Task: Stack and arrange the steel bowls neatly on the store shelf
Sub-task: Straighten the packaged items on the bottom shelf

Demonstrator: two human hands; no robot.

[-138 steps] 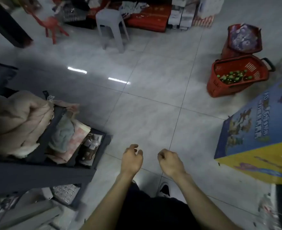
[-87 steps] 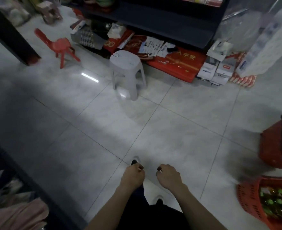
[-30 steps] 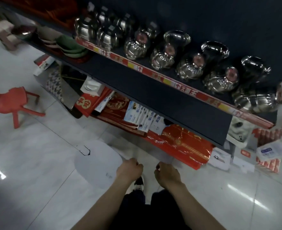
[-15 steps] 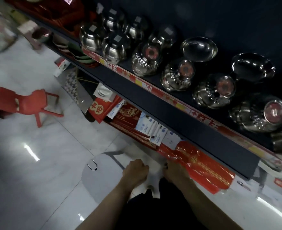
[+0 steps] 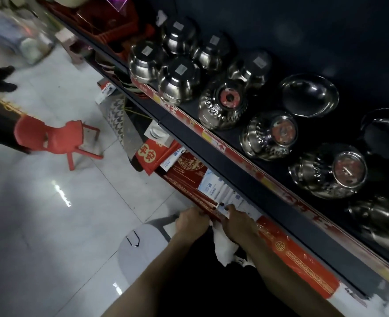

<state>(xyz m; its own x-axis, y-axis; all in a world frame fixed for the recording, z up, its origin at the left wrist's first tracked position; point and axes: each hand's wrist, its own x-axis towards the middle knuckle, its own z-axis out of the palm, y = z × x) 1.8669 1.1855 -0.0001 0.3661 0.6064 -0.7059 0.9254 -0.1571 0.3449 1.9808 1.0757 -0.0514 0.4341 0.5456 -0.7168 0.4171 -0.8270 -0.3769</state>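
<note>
- A dim shop aisle with a pale tiled floor [image 5: 51,202] and a dark shelf [image 5: 246,179] running slantwise across the right of the view.
- The left hand [image 5: 192,221] and right hand [image 5: 239,221] hang low, side by side and almost touching, both loosely curled with each grip narrow and holding nothing.
- Just beyond the fingertips lie red packets [image 5: 184,168] and white-blue cards [image 5: 218,193] on the floor under the shelf; a red banner [image 5: 298,259] lies to the right of the right hand.
- Left of the left hand, and a little nearer the person, stands a white stool [image 5: 140,245], partly hidden by the left forearm.
- Farther up from both hands, on the shelf, stand the steel bowls [image 5: 223,106], well apart from either grip: plain ones upside down in a close cluster at the far left, patterned ones with red labels upside down along the front edge, two open ones set behind.
- Far off to the left of the hands, a red chair [image 5: 49,138] stands on the floor.
</note>
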